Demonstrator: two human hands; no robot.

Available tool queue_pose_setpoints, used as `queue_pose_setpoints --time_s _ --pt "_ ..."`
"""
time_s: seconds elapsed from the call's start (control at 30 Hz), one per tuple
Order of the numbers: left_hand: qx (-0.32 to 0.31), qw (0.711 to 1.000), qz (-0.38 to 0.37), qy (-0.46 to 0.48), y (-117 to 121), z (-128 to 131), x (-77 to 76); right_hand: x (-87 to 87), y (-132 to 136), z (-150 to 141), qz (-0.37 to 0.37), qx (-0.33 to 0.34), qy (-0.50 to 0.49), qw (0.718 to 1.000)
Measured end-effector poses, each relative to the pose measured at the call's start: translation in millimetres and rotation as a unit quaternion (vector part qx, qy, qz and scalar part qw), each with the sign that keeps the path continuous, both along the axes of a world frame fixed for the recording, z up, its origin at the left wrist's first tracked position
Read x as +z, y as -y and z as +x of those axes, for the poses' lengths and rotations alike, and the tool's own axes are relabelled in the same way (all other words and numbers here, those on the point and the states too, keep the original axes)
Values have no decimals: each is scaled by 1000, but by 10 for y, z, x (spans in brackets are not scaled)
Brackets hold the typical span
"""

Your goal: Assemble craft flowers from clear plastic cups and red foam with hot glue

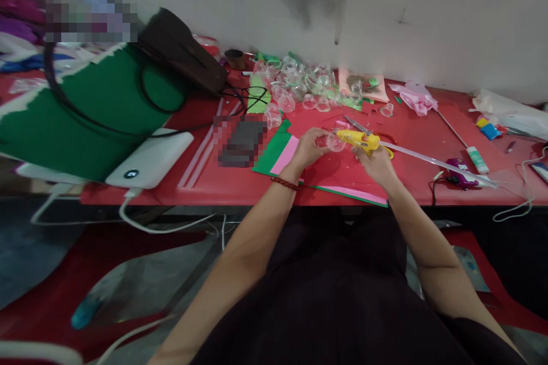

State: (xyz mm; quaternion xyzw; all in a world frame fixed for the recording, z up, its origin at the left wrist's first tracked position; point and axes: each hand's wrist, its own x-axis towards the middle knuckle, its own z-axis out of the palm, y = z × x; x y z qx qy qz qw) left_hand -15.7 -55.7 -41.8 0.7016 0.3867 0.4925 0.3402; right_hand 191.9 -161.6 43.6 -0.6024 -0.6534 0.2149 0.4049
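Note:
My right hand (375, 166) is wrapped round the handle of a yellow hot glue gun (357, 138). A long whitish glue stick (432, 161) juts from the gun's back end toward the right. In my left hand (311, 148) a small clear plastic cup (335, 142) is held by the fingers, its rim by the gun's nozzle; whether they touch I cannot tell. Scissors (358, 124) lie just behind the gun, partly hidden by it. Beneath my left wrist are green and pink paper sheets (280, 155).
Several clear cups (295, 77) are heaped by the wall on the red table (411, 194). A blurred dark phone (243, 142), a white power bank (149, 159) and a dark bag (182, 48) sit leftward. Pink crumpled paper (415, 97) and a glue bottle (477, 159) lie rightward.

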Motion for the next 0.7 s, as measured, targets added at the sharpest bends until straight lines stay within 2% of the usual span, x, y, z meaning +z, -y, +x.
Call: queue_pose_setpoints --time_s 0.27,0.7 --pt "-3 1000 6 -9 -16 -18 -11 -1 -12 25 10 -2 -3 1000" --pt "5 1000 -12 11 -80 2 -139 -1 -21 95 -6 -24 9 1000"
